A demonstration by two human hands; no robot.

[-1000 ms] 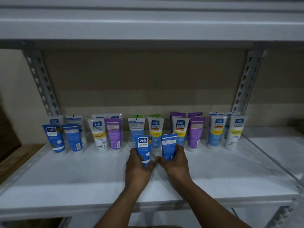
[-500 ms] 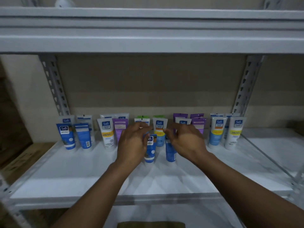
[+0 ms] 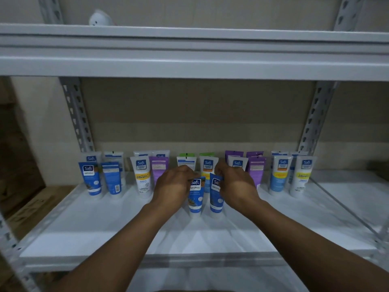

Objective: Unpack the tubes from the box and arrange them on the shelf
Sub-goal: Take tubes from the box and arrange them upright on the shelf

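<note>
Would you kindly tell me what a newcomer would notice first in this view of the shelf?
The eye lands on the middle of the white shelf, where the left hand grips the left blue tube and the right hand grips the right blue tube, both upright side by side. Behind them a row of tubes in blue, white, purple and green stands along the back.

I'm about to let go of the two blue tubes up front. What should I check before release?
1. Left blue plastic tube stands cap-down on the white shelf board: ok.
2. Right blue plastic tube stands cap-down: ok.
3. Both labels face front: ok.
4. Gap between the two tubes: ok.
5. Left hand and right hand each pinch their tube's top: ok.
6. Clearance from the rear row of tubes: cannot tell.
</note>
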